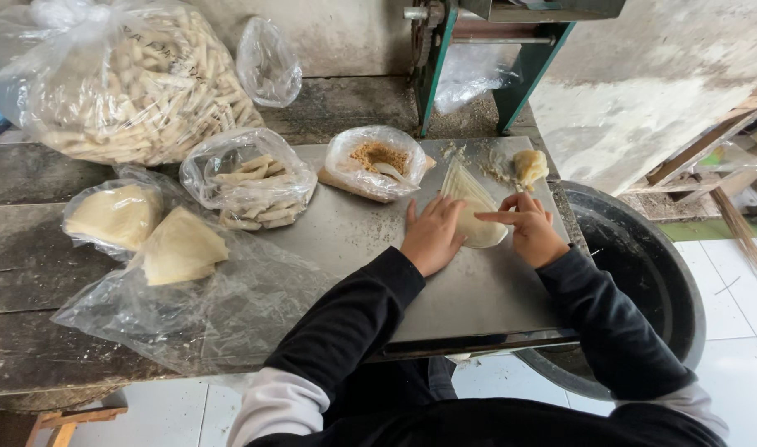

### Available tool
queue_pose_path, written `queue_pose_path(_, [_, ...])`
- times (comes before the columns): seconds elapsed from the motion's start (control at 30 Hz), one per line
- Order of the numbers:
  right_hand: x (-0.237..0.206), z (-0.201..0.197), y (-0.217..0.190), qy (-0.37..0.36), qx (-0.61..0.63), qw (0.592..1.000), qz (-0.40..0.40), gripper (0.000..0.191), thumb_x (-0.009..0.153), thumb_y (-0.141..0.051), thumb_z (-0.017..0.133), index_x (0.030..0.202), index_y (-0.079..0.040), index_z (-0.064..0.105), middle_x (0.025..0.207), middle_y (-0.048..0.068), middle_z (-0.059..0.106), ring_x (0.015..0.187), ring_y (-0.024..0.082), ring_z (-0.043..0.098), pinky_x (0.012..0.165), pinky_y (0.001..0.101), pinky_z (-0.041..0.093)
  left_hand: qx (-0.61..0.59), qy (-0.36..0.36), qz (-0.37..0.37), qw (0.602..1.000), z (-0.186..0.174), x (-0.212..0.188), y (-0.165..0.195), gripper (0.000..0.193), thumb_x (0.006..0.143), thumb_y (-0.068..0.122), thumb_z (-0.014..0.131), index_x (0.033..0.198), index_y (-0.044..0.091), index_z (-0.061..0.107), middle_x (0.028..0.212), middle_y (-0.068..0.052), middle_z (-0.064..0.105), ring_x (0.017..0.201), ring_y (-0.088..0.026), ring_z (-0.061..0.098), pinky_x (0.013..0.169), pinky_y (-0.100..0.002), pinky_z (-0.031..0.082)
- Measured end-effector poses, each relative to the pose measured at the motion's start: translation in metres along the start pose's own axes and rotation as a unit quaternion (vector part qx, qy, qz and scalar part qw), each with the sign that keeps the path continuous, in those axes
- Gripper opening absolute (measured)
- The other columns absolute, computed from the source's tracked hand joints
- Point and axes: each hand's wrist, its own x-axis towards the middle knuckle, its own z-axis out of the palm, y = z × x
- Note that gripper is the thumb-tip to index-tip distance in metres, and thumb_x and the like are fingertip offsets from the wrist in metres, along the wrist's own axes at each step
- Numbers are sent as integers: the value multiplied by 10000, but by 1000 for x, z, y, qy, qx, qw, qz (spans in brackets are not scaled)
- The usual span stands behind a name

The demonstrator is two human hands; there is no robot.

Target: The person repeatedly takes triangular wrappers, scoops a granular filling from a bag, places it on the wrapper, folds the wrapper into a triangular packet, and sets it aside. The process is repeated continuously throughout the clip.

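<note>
Hands meet on the thin pastry wrapper [471,207] lying flat on the steel worktop [469,290]: our left hand [432,236] presses spread and empty to pin it (no grip closed), our right hand [529,228] pinches its edge, filling lump [529,165] near.

Pale cream wrapper [471,211], grey metal sheet [469,290], black sleeves [354,319], green machine legs [531,74].
</note>
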Motion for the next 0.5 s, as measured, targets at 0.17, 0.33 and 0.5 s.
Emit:
queue_pose_path(0.17, [-6, -4, -15, -5, -221, 970, -100, 733, 685, 22, 532, 1259, -381, 748, 1146, 20, 542, 1068, 227, 461, 952, 432, 315, -1, 36, -4, 999, -9, -4, 2, 460, 799, 304, 806, 1176, 163, 582, 1170, -57, 628, 1119, -272, 587, 943, -509, 352])
queue_pose_path(0.33, [-32, -8, -28, 131, -564, 782, -229, 494, 916, -216, 555, 1364, -264, 759, 1265, -5, 566, 1124, 163, 520, 979, 381, 393, -4, 41, -19, 999, -13, -7, 4, 398, 801, 313, 806, 1117, 181, 603, 1138, -44, 627, 1079, -274, 587, 908, -486, 348])
queue_pose_path(0.5, [-44, -20, -23, 75, -511, 835, -192, 276, 805, -207, 607, 1025, -184, 772, 1270, 42, 631, 1143, 200, 553, 953, 407, 417, -5, 9, 12, 1000, -18, -8, 9, 192, 829, 318, 793, 917, 218, 654, 993, 8, 660, 1027, -253, 596, 878, -476, 324])
